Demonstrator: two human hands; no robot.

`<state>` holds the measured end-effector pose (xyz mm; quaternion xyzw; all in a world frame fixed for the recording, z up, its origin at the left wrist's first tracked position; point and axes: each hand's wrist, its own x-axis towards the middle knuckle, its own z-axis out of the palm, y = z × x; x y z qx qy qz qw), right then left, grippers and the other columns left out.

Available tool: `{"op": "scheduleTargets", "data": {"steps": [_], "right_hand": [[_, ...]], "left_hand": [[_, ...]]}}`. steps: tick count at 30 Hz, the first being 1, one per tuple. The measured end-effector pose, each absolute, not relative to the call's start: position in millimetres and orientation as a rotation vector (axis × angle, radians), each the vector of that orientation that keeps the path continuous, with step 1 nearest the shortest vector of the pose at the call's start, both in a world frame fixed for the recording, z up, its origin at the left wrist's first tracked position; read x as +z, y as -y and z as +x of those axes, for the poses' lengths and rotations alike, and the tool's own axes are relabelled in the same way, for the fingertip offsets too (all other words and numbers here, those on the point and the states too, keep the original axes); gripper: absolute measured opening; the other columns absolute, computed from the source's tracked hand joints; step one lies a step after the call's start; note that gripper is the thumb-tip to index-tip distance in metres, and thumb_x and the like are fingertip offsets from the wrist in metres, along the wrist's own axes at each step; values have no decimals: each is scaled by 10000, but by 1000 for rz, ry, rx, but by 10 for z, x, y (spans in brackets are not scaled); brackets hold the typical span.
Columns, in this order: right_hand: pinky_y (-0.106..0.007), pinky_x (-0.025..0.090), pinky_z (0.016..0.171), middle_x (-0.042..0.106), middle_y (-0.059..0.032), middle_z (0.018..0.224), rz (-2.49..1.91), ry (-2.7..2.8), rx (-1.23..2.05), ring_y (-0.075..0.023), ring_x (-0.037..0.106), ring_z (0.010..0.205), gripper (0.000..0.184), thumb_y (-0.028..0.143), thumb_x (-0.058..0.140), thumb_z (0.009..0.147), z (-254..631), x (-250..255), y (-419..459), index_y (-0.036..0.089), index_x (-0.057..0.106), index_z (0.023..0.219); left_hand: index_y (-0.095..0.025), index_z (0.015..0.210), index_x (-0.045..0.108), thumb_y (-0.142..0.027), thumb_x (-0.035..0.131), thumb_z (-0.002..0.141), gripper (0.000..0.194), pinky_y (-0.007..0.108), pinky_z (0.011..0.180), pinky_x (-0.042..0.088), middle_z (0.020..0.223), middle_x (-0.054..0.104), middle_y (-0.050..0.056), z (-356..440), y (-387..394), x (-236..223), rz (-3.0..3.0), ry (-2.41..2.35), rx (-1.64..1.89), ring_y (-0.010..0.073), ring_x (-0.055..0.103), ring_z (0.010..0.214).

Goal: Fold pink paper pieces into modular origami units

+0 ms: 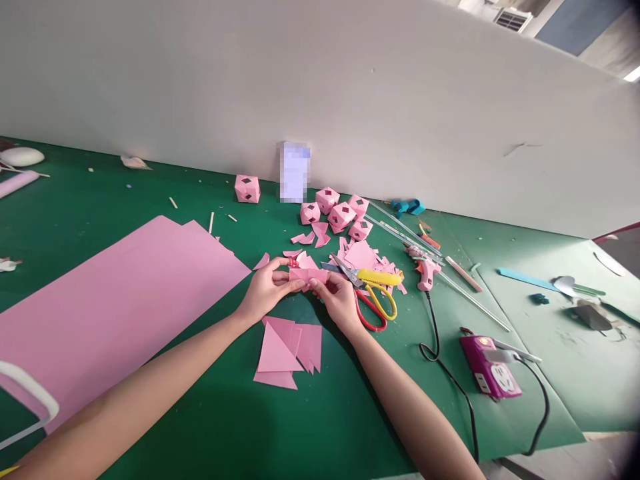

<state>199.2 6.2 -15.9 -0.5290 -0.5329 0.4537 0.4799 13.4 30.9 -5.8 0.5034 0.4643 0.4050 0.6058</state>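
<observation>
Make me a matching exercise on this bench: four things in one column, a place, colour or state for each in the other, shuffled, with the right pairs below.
Things
1. Small pink paper piece
2. Scissors
3. Glue gun
4. Large pink sheet

Descriptions
A. One handle loop red, the other yellow
B. Lying flat on the person's left
C. Held between the left hand and the right hand
D. Pink, with a black cord running from its handle

Pairs: 1-C, 2-A, 3-D, 4-B

held paper (309,274): pink | scissors (356,282): red-and-yellow handles | cutter (381,277): yellow | glue gun (427,274): pink | tabletop (220,420): green | socket block (479,355): magenta
</observation>
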Motion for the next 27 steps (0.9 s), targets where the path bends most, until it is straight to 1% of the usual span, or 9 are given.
{"op": "scheduleTargets", "data": {"steps": [3,9,13,15,20,25,27], "right_hand": [[-304,491,632,693,-40,710,-1287,1299,1099,-190,620,662,478,669,733,827,1998,-178,-65,196,700,767],[-303,501,638,712,-40,744,-1281,1298,1084,-186,624,668,449,639,732,848,2019,-181,-75,191,723,816],[-307,537,675,774,-61,869,-1234,1297,1167,-205,682,748,424,594,784,820,2015,-174,-73,188,761,939],[-308,540,657,785,-65,884,-1247,1298,1182,-211,688,745,443,596,803,797,2011,-182,-73,185,772,960],[-311,533,628,762,-54,800,-1244,1320,1124,-206,664,697,444,615,771,817,2000,-192,-76,183,784,917],[-313,534,618,759,-56,772,-1238,1300,1150,-199,652,667,434,619,788,795,1994,-168,-78,187,776,841],[-311,531,616,759,-53,760,-1252,1293,1170,-196,646,657,451,634,795,779,1995,-160,-79,186,775,828]], "left_hand": [[-201,1164,583,-514,896,711,634,457,880,664,912,836,76,134,-319,-71,1186,-1090,930,316,821,883],[-204,1083,589,-527,906,687,602,441,854,671,862,828,61,147,-320,-68,1182,-1074,944,297,820,822],[-204,1077,581,-517,927,657,628,447,855,676,786,807,32,153,-308,-44,1146,-1060,968,291,818,797],[-204,1083,578,-508,923,664,622,452,851,678,777,802,30,154,-305,-45,1142,-1047,969,296,819,804],[-205,1106,557,-486,894,706,593,446,833,672,815,808,47,155,-309,-90,1188,-1034,960,300,820,819],[-214,1141,577,-447,850,766,519,423,883,652,960,818,68,148,-323,-174,1314,-1032,965,279,816,889],[-214,1131,582,-457,840,779,499,413,847,653,909,808,51,148,-325,-193,1325,-1015,968,268,812,839]]}}
